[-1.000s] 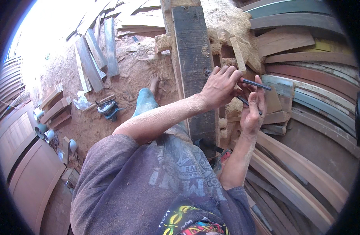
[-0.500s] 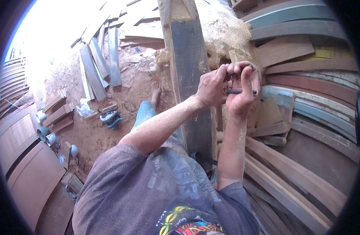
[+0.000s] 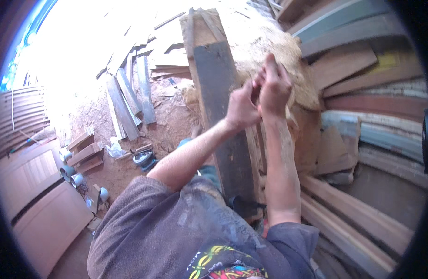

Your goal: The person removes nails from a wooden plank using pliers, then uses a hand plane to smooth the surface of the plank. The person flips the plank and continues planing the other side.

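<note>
My left hand and my right hand meet over the right edge of a long dark timber beam. The left fingers are closed and press against the right hand's palm side. My right hand is closed too, seen from its back, with one digit pointing up and away. Whatever lies between them is hidden by the fingers. Pale dust coats both forearms. Below the hands, the beam runs toward my waist, its far end in bare lighter wood.
Stacked planks line the right side. Sawdust is heaped beyond the hands. On the left lie loose boards, a blue power tool, wooden panels and pale cup-shaped pieces. A bare foot shows beside the beam.
Thin dark bars showed between my hands before; now they are out of sight. My right hand has turned its back to view and its fingers have closed. The view has also shifted.
</note>
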Action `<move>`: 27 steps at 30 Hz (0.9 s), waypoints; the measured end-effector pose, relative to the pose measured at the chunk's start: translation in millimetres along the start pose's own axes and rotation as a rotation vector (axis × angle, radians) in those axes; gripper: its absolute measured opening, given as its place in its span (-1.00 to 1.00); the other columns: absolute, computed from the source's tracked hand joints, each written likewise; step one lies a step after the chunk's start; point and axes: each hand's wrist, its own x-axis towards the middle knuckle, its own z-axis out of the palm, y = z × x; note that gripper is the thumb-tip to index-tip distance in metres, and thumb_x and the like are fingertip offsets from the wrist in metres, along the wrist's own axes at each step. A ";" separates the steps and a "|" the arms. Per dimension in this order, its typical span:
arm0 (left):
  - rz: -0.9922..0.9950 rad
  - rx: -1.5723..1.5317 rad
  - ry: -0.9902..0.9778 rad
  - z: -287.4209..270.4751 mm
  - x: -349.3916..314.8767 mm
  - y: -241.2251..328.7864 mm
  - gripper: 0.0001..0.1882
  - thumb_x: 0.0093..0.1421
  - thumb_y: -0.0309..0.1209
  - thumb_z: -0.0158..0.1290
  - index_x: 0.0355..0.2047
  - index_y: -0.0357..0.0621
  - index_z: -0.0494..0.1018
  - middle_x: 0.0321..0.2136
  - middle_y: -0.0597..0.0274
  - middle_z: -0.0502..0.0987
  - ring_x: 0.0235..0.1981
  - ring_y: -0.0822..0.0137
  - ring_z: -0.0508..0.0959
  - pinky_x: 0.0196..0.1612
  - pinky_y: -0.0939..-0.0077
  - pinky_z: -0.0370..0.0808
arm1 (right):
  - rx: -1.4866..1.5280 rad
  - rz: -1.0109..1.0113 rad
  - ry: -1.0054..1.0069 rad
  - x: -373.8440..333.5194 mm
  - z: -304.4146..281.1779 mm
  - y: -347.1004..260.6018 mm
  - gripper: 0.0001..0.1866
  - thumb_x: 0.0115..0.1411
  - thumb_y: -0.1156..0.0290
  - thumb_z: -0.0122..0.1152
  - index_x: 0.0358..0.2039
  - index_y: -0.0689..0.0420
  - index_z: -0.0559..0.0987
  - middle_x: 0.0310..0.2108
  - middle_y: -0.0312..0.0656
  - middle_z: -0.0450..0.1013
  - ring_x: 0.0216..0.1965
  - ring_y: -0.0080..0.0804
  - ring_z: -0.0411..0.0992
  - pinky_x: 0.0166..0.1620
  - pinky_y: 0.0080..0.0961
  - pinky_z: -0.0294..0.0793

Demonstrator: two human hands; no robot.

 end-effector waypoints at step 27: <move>0.003 0.242 -0.201 11.4 -19.6 15.9 -0.42 0.12 -0.30 0.30 0.10 -0.27 0.39 -0.05 -0.11 0.59 0.06 -0.02 0.61 0.03 0.08 0.48 | 0.057 -0.121 0.000 -36.4 -43.8 -4.4 -0.71 0.57 0.18 0.11 -0.05 0.19 0.52 -0.26 -0.26 0.48 -0.21 -0.48 0.47 -0.13 -0.47 0.44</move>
